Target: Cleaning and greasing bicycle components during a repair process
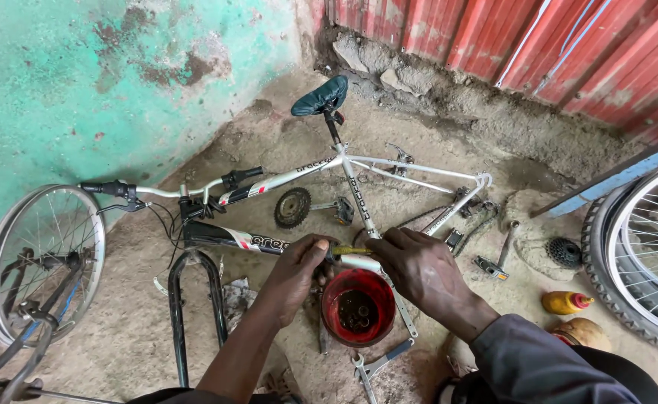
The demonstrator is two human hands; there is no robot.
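While the stripped frame lies wheel-less with its crankset off, your left hand and right hand both grip a yellow-handled tool at the bottom bracket, above the red tub, so I'd judge reassembly barely started.

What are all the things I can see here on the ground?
bicycle frame: one, silver and black, lying on the dirt, no wheels on it
saddle: one, dark teal, on the frame's far end
chainring: one, dark, beside the frame
tub: one, red, small parts inside, below the hands
wheel: one, silver rim, at left
tyred wheel: one, black tyre, at right edge
sprocket cluster: one, dark, on the dirt at right
bottle: one, yellow with red cap, lying at right
spanner: one, grey, bottom centre
left hand: on the frame, by a yellow tool
right hand: on the frame
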